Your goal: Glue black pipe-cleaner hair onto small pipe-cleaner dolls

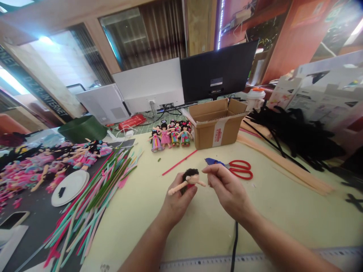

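My left hand (179, 200) is closed round a small pipe-cleaner doll (193, 180) with black fuzzy hair and pale arms stretched out to both sides. A bit of red shows at its body; the rest is hidden by my fingers. Just right of the doll's head, my right hand (224, 185) is pinched, thumb against fingers. Whatever may be between those fingertips is too small to make out. Behind the right hand lie red-handled scissors (240, 169) with a blue piece (214, 161) at the blades. A pink pipe cleaner (179, 163) rests on the table beyond the doll.
Finished dolls (171, 135) lie beside an open cardboard box (217, 132). Coloured pipe cleaners (104, 189), a white plate (70, 189) and heaped doll parts (42, 162) fill the left. Black (295, 132) and beige pipe cleaners (283, 166) lie right. A ruler (255, 258) edges the front.
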`<control>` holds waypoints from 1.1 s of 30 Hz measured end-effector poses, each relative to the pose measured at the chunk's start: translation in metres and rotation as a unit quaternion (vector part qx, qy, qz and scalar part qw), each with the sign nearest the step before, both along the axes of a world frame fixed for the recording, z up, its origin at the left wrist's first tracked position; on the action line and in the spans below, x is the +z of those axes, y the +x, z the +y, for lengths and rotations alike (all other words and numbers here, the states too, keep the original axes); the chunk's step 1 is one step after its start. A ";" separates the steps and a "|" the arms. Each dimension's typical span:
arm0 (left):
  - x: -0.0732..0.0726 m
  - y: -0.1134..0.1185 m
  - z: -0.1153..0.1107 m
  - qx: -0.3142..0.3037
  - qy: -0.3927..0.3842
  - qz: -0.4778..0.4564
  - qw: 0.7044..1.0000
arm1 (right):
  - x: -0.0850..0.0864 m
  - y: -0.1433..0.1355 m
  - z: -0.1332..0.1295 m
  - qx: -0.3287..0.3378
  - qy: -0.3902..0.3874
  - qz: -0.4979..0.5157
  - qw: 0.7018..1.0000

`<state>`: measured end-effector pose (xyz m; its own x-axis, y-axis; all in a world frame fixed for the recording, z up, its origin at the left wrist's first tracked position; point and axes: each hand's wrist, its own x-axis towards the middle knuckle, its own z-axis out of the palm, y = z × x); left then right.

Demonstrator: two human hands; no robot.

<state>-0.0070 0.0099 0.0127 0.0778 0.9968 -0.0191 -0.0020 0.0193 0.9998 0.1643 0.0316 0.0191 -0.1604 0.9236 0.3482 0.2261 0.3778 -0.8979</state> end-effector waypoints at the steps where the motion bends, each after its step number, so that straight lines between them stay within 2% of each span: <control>1: 0.000 0.000 0.000 0.008 0.017 0.026 0.999 | 0.001 0.000 0.000 -0.004 0.011 -0.011 1.000; 3: -0.001 0.000 0.000 0.026 0.058 0.085 0.994 | 0.002 0.001 -0.002 -0.010 0.035 -0.033 0.999; 11: -0.004 -0.001 0.002 0.049 0.081 0.098 0.991 | 0.001 -0.003 -0.006 0.044 0.094 -0.098 0.990; 17: -0.008 -0.002 0.002 0.047 0.092 0.249 0.963 | -0.003 -0.006 -0.003 0.023 0.131 -0.112 0.985; 20: -0.009 0.000 0.002 0.033 0.107 0.292 0.950 | -0.003 -0.006 -0.003 0.014 0.140 -0.123 0.982; 29: -0.009 0.002 0.000 0.015 0.126 0.307 0.943 | -0.001 -0.006 -0.003 0.023 0.137 -0.157 0.978; 31: -0.007 0.003 0.000 0.010 0.107 0.291 0.951 | -0.001 -0.005 -0.003 0.025 0.136 -0.149 0.979; 33: -0.005 0.002 0.001 -0.002 0.073 0.229 0.971 | 0.000 -0.005 -0.002 0.023 0.132 -0.130 0.982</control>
<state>-0.0051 0.0107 0.0072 0.0977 0.9913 0.0884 0.4431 -0.1229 0.8880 0.1597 0.0299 0.0189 -0.3156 0.7966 0.5156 0.4124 0.6046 -0.6815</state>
